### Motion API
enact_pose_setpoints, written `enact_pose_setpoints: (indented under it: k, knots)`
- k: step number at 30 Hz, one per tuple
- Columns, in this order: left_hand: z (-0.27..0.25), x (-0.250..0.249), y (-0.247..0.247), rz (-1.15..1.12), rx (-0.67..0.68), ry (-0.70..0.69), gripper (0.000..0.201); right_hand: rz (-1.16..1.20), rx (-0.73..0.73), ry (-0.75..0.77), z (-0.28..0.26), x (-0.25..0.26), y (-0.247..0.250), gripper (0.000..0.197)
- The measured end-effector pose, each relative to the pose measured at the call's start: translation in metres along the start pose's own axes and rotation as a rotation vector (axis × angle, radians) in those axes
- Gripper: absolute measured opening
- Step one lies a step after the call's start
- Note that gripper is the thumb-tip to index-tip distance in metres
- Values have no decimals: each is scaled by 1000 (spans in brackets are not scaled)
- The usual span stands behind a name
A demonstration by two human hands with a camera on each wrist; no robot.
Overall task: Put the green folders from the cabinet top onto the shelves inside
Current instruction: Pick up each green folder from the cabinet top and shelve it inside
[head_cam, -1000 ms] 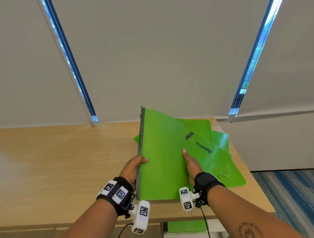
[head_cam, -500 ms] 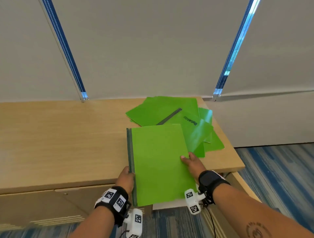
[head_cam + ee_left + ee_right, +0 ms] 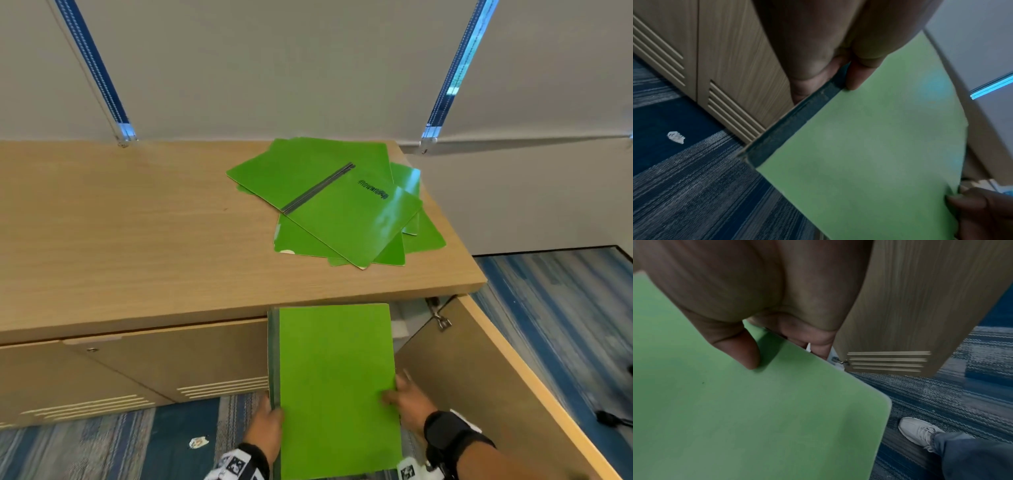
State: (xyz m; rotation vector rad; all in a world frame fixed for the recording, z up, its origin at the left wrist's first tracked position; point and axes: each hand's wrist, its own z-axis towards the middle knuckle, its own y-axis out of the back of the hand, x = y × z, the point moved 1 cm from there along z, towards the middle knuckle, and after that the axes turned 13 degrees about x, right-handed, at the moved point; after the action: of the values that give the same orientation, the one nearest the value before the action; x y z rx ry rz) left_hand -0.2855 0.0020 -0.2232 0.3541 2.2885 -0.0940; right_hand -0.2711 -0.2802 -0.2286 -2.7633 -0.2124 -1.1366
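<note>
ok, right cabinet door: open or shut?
Open. The door is swung out toward the camera with its hinge exposed under the top.

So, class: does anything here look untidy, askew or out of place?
Yes. The green folders on the cabinet top lie fanned at different angles, not squared up. A small white scrap also lies on the carpet.

Head view is bright and even, with daylight leaking through the blue gaps between the blinds and a bit of glare on the top green folder in the pile. Both wrist views are way dimmer and washed out, and the hands up close are soft. Carpet streaks with motion blur, and straight edges bow near the frame borders.
</note>
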Motion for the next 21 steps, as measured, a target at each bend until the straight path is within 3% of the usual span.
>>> enact_pose_setpoints:
  k: [3,9,11,16,21]
  knots:
    - [33,34,-11,-9,60,-1,37,29,-25,-15,39,-40,19,48]
    - [142,139,-33,51,116,79,49,0,-31,-62,109,-125,70,73]
    - [164,160,-47,37,122,87,55,29,-51,-85,126,-152,79,72]
    - [194,175,-71,-39,96,133,36,-7,-76,-135,195,-248,119,70]
    - [253,213,-76,26,47,176,31,-43,-99,-127,230,-253,109,51]
